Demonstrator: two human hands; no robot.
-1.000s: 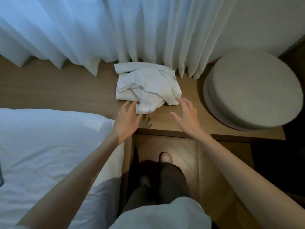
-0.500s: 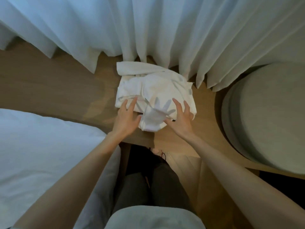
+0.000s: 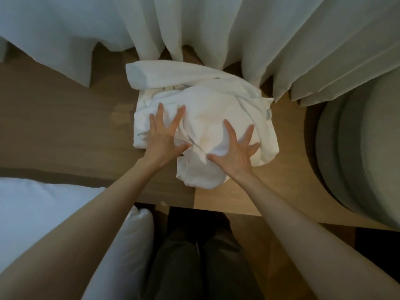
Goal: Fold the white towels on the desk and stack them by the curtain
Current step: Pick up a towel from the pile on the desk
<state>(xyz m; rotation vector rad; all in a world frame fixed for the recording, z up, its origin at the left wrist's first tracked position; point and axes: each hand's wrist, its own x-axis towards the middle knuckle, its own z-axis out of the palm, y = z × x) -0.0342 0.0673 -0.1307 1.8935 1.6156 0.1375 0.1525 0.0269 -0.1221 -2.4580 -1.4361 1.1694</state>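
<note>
No text, brand, number or sign can be read. On the right edge of the white towels [image 3: 216, 109] sits a small grey tag [image 3: 268, 115], but it is too small and blurred to tell whether it carries any print.

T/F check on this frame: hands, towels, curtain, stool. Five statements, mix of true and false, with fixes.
1. The left hand and the right hand are both spread open on the towel pile. True.
2. The towels are folded into a neat square stack. False: they are a loose, crumpled heap.
3. The pile's far edge lies at the hem of the curtain. True.
4. The grey stool stands left of the pile. False: it is on the right.
5. The right hand lifts a towel clear of the desk. False: the pile rests on the desk.
</note>
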